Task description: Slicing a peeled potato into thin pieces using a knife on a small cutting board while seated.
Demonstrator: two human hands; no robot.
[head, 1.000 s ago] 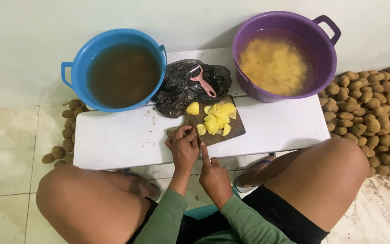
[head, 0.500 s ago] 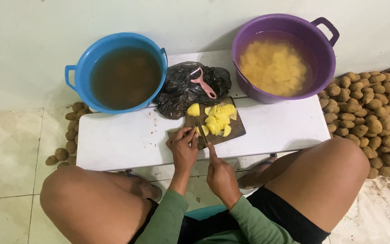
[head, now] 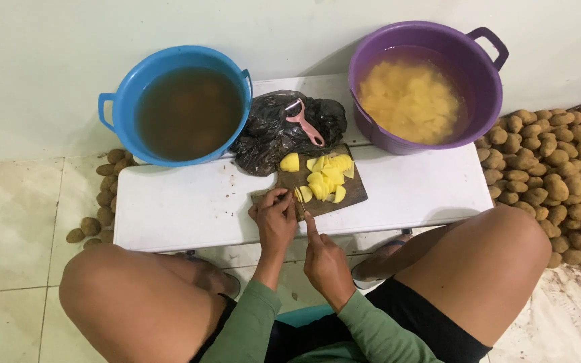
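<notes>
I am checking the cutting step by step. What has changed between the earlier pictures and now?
Very little. The left hand and the right hand stay at the near end of the cutting board, working on a potato piece; a fresh slice now lies beside the left fingers. The right-hand grip on the knife looks unchanged. The blue tub, purple tub, pink peeler and black bag did not move.

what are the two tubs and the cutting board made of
Blue tub and purple tub: likely plastic, with smooth, evenly coloured walls and moulded handles. Cutting board: probably wood, with a matte brown, worn-looking surface.
</notes>
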